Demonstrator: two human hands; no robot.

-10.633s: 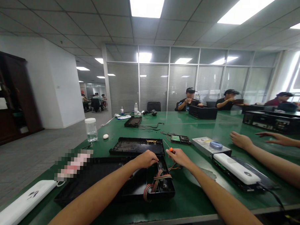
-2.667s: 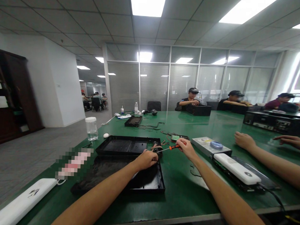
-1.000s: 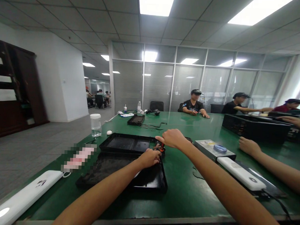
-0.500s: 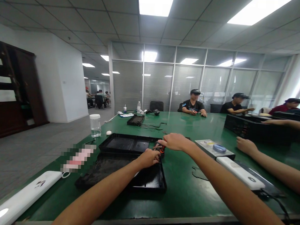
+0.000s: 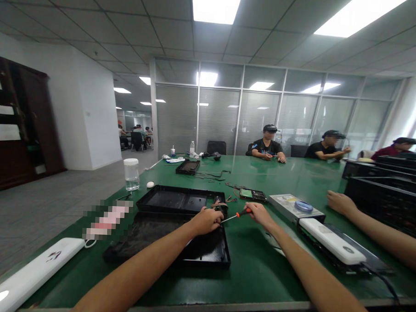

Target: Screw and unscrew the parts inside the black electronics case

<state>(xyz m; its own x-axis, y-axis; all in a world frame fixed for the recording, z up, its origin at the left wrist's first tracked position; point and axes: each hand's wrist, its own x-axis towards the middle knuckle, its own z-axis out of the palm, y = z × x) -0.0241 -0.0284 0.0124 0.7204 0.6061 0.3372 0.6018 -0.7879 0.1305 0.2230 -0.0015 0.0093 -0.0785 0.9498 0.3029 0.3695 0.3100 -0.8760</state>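
My right hand (image 5: 259,213) is closed round the handle of a screwdriver (image 5: 244,213), orange and black. Its thin metal shaft slants left and down to the fingers of my left hand (image 5: 208,220). That hand is curled closed over the right side of the nearer black plastic shell (image 5: 209,248); whatever lies in its fingers is hidden. Just beyond it, bundled coloured wires (image 5: 220,205) rest at the right end of the farther black shell (image 5: 171,199).
A green circuit board (image 5: 247,193) lies beyond my right hand. To the right are a metal box (image 5: 285,206) and a white device (image 5: 331,241). Another person's hand (image 5: 340,202) is by a large black case (image 5: 388,196). A jar (image 5: 132,174) and a long white object (image 5: 34,270) stand left.
My right hand has moved right and nearer, away from my left hand, with the screwdriver. The circuit board has come into sight. At right, the black case has shifted right.
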